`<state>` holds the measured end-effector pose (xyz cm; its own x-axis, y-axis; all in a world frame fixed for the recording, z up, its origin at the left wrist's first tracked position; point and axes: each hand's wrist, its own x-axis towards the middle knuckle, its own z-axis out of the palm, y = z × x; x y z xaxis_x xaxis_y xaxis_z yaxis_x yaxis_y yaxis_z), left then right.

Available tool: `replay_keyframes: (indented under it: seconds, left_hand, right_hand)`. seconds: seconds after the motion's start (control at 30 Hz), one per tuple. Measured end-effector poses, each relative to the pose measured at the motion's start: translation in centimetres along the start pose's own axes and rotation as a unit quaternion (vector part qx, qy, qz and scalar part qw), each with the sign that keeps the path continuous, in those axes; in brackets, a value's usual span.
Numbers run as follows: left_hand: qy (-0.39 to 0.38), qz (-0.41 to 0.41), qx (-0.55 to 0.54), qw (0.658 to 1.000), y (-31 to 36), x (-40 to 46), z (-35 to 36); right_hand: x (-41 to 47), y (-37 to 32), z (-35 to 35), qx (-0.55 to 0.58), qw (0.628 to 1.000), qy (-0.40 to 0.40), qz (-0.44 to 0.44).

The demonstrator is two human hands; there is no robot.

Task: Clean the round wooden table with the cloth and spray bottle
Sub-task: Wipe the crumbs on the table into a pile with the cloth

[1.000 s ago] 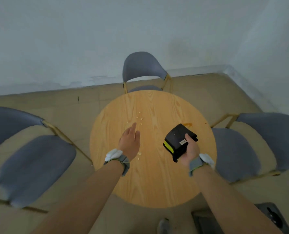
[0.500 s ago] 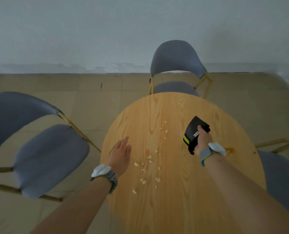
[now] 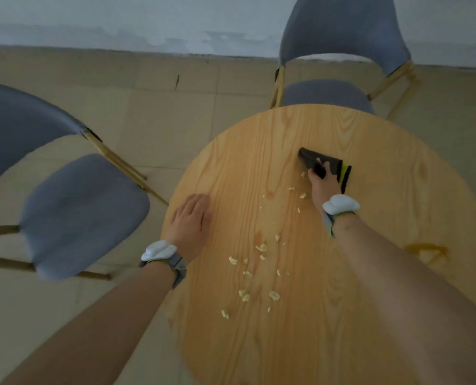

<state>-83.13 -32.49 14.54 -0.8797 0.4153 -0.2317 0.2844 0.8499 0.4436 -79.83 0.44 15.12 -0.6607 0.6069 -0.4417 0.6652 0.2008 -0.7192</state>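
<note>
Black cloth [image 3: 327, 166] pressed to the table [image 3: 384, 218] under right hand [image 3: 321, 184]; left hand [image 3: 191, 222] flat, open.

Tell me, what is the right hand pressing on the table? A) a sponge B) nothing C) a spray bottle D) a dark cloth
D: the right hand lies on a folded dark cloth with a yellow-green edge, flat on the table.
</note>
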Motion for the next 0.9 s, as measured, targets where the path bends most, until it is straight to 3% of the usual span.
replay_keyframes:
  seconds: [0.2,0.43,0.63,0.9]
  left_hand:
    - [0.047,0.036,0.023,0.998,-2.5,-3.5,1.8]
    - [0.041,0.088,0.021,0.995,-4.0,-7.0,2.8]
    - [0.052,0.159,0.024,0.986,-6.1,-11.6,2.7]
    - [0.096,0.149,0.021,0.984,-6.4,-13.2,5.8]
  right_hand:
    - [-4.0,1.6,3.1,-0.103,0.985,-0.107,-0.093]
    - [-13.4,3.0,6.8,0.009,0.989,-0.133,-0.069]
    - [-21.5,5.7,9.3,0.017,0.99,-0.125,-0.06]
    - [-28.2,9.2,10.7,0.006,0.992,-0.114,-0.052]
